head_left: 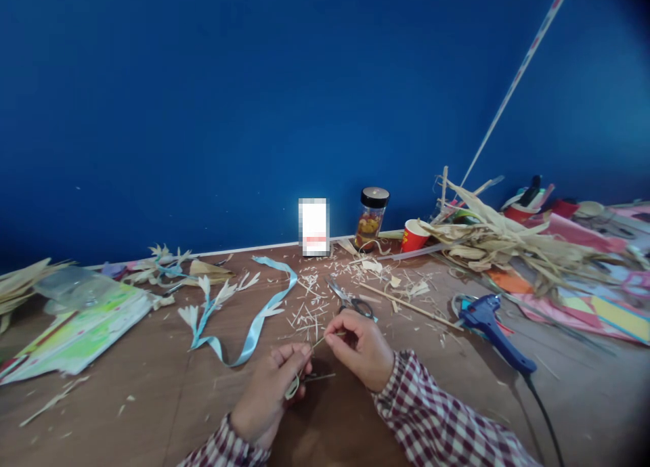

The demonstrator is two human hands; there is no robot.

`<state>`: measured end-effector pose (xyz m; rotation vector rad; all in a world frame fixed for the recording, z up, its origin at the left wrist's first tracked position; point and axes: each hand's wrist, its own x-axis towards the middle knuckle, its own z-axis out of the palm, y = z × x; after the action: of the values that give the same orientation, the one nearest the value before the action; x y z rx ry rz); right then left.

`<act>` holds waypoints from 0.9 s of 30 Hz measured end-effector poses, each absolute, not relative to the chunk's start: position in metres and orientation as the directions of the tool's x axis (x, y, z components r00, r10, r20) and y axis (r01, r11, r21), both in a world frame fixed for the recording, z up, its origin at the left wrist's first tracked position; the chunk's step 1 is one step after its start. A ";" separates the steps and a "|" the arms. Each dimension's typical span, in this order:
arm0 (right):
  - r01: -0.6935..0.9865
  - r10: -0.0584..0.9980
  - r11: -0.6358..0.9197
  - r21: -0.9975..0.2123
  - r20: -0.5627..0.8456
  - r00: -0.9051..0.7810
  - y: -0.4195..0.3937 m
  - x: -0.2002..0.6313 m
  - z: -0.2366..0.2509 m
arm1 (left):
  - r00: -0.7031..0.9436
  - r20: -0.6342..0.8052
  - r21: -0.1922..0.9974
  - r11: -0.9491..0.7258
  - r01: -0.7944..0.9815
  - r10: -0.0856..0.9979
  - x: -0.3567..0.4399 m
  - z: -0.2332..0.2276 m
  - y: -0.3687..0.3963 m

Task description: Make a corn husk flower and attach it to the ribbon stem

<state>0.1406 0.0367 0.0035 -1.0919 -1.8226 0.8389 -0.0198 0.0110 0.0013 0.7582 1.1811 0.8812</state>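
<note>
My left hand [269, 392] pinches a small curled piece of dried corn husk [293, 387] just above the brown table [152, 406]. My right hand [358, 348] pinches a thin pale husk strip [319, 342] that runs from its fingers down toward the left hand's piece. Both sleeves are red and white check. Scissors [350, 300] lie just beyond my right hand among husk scraps. A light blue ribbon [254, 325] curls across the table left of my hands.
A blue glue gun [495, 331] with a black cord lies to the right. A heap of corn husks [508, 243], a red cup [414, 235] and a jar [370, 216] stand at the back. Husk flowers [213, 294] and a green packet [76, 331] lie at left.
</note>
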 end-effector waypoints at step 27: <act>0.370 0.923 0.374 -0.851 0.302 -0.238 0.024 0.129 0.002 | -0.023 -0.089 0.993 0.091 0.079 0.996 -0.010 -0.001 0.000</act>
<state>0.1288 0.0245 0.0022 -1.1336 -1.7910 0.8255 -0.0098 -0.0002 -0.0007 1.1905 1.3228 1.1173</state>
